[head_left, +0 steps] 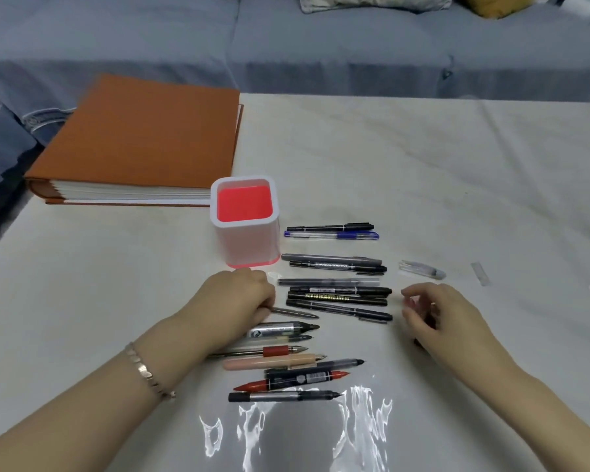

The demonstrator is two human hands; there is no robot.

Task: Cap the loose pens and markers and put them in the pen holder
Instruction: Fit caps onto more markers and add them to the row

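Observation:
A white pen holder (249,245) with a red inside stands upright at the table's middle. To its right lie several capped pens in a row, among them a blue pen (332,235). Nearer to me lie several uncapped pens and markers with tips pointing right, among them a red marker (252,386). My left hand (234,303) rests just in front of the holder and grips a thin silver pen (298,314) by its left end. My right hand (438,321) hovers right of the pens with fingers curled round a dark cap (418,342), mostly hidden. A clear cap (421,270) lies beyond it.
A thick orange album (140,141) lies at the back left, close behind the holder. More clear caps (481,274) lie at the far right. A blue-grey sofa (321,46) runs behind the table. The table's left edge slants near my left forearm. Glare covers the near tabletop (286,434).

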